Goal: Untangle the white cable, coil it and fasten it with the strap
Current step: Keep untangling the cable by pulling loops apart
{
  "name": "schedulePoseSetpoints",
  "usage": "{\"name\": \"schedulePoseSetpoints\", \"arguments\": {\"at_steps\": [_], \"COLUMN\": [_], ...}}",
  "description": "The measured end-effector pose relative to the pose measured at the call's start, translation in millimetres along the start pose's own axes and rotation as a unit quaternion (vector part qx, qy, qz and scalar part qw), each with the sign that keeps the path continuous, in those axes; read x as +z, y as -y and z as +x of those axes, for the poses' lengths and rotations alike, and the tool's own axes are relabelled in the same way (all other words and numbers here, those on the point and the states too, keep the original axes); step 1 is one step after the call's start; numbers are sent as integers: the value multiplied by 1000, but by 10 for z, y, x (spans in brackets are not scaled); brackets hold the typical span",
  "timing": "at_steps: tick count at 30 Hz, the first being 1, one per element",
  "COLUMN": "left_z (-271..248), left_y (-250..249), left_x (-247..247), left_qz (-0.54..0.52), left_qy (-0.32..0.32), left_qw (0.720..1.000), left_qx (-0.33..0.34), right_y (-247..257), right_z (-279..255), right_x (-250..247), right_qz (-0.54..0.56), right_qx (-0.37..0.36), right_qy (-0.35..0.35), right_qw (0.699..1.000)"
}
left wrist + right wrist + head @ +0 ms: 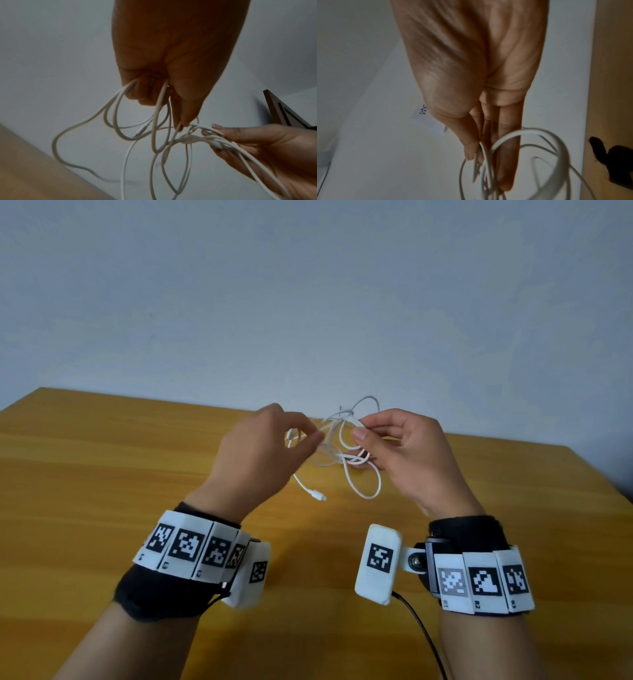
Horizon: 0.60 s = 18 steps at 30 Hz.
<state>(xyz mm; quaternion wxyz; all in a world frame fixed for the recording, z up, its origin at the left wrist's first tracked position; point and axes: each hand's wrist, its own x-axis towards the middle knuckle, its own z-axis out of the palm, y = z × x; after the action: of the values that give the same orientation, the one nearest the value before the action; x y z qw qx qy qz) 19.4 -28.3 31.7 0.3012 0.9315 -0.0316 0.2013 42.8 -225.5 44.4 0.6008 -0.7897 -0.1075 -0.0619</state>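
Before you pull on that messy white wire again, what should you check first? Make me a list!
1. Left hand grips the white cable: ok, strands run through its curled fingers.
2. Right hand holds the cable too: ok, thumb and fingers pinch the bundle.
3. Cable lifted off the wooden table: ok, the loops hang in the air.
4. Tangle undone: not ok, loops still cross between the hands.
5. A free end to follow: ok, one plug dangles below the left hand.
6. Strap ready: cannot tell, none is plainly visible.
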Motion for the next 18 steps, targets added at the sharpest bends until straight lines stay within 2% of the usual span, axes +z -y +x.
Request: {"name": "schedulePoseSetpoints", "arguments": {"at_steps": [3,7,12,15,18], "left_z": [9,32,65,63,65], "left_y": [35,89,203,247,262], "left_x": [-21,-15,-45,-68,-101], "left_qz": [4,8,14,31,19], "left_qy": [-25,-31,-37,-30,-2], "left_qw": [1000,999,995,994,993], "left_qx": [-16,-36,-86,-100,-120], "right_y": [-15,-53,-94,-137,-182], "right_z": [10,24,43,76,118], "right_x": [-21,-70,-152,-178,-224], "right_qz": [-23,-83,-94,-95,-70], "right_qx": [-4,-24,-36,-41,-15], "right_qy": [5,-32,-98,-172,-229], "right_qw": [1000,996,990,980,971]}}
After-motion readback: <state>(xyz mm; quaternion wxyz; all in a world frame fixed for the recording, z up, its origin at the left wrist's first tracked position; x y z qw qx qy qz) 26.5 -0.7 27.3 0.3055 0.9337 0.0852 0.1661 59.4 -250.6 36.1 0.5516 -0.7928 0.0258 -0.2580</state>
